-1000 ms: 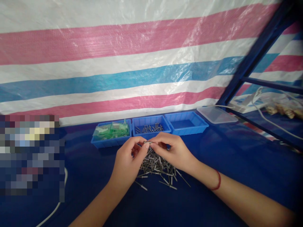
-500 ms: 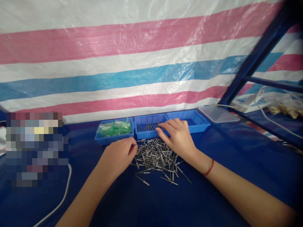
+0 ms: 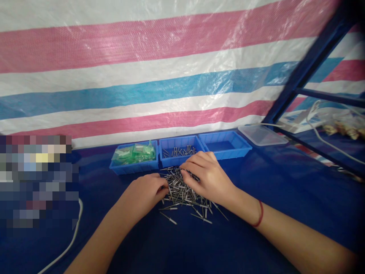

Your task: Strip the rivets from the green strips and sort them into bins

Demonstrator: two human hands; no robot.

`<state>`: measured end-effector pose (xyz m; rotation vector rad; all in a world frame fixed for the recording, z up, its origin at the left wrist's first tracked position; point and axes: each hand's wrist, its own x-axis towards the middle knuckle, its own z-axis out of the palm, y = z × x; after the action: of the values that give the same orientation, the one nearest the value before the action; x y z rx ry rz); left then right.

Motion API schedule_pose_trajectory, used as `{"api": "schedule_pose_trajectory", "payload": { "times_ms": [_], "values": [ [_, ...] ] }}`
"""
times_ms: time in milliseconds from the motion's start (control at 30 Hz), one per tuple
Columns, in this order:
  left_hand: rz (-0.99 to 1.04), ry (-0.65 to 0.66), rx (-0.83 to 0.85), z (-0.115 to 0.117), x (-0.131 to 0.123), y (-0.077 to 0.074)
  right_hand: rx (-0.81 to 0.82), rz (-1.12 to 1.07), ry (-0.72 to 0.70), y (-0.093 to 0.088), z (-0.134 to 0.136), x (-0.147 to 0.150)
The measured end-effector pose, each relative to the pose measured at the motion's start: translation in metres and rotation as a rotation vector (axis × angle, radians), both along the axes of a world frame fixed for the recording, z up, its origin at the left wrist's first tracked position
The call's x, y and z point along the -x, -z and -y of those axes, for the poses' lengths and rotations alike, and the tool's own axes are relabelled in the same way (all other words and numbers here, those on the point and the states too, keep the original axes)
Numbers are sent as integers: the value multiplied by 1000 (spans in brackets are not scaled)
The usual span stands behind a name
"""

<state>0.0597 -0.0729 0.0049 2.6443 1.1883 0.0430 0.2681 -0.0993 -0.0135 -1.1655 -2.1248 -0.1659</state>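
Note:
A pile of loose blind rivets [image 3: 182, 192] lies on the blue tabletop. At the pile's left edge is my left hand [image 3: 146, 192], its thumb and fingers pinched together; whatever is between the fingertips is hidden. My right hand [image 3: 205, 175] reaches over the top right of the pile with fingers bent and the thumb a little apart, no rivet visibly gripped. Just behind the pile stands a blue bin [image 3: 165, 160] with several rivets [image 3: 179, 151] inside, partly covered by my right hand.
Left of the middle bin, another blue bin [image 3: 137, 167] holds green plastic packets [image 3: 137, 153]. A third blue bin [image 3: 228, 154] stands on the right, beside a clear plastic lid [image 3: 262, 136]. A white cable [image 3: 74, 236] runs along the left. A dark blue frame [image 3: 310, 57] rises at the right.
My right hand has come down and left from the middle bin's front edge to the rivet pile. My left hand has lowered slightly at the pile's edge. The view has shifted a little.

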Motion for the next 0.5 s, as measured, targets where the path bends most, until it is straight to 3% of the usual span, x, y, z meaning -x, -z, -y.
{"api": "schedule_pose_trajectory", "payload": {
  "times_ms": [200, 500],
  "values": [
    [6, 13, 19, 2, 0, 1, 35, 3, -51, 2, 3, 5],
    [-152, 53, -102, 2, -7, 0, 55, -10, -94, 3, 8, 8]
  ]
}}
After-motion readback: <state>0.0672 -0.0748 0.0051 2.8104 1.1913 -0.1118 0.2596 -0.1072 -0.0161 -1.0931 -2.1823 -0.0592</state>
